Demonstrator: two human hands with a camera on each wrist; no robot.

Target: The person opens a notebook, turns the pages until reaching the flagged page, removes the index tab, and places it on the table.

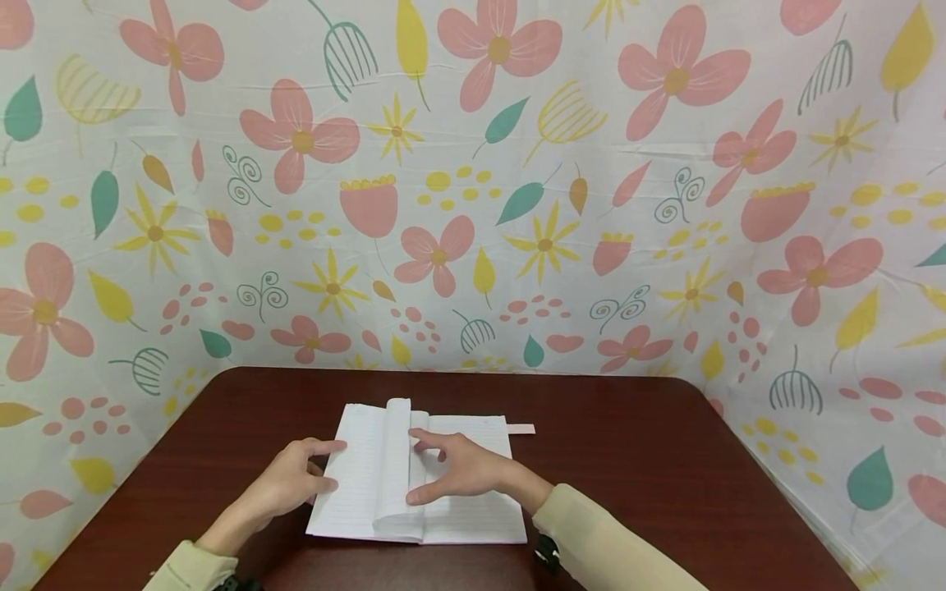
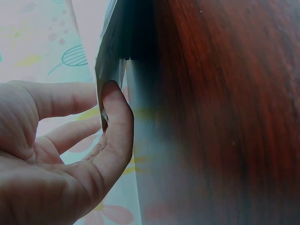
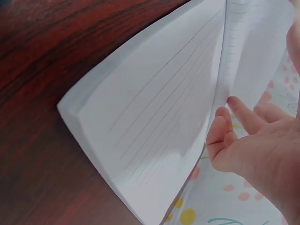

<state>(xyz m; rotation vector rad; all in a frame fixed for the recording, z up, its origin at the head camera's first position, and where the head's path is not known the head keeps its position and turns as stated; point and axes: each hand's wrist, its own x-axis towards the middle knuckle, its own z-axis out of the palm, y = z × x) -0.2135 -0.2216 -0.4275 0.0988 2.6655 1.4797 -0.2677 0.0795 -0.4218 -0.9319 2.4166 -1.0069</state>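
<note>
A flower-printed backdrop (image 1: pixel 636 213) rises behind a dark surface (image 1: pixel 665 451) where a lined notebook (image 1: pixel 473 519) lies open, a page (image 1: pixel 397 460) curling up near its middle. The left hand (image 1: pixel 287 478) clamps its grip on the notebook's left edge; the right hand (image 1: pixel 473 468), thumb and fingers apart, touches the page. A pale strip (image 1: pixel 521 428) juts out at right.
</note>
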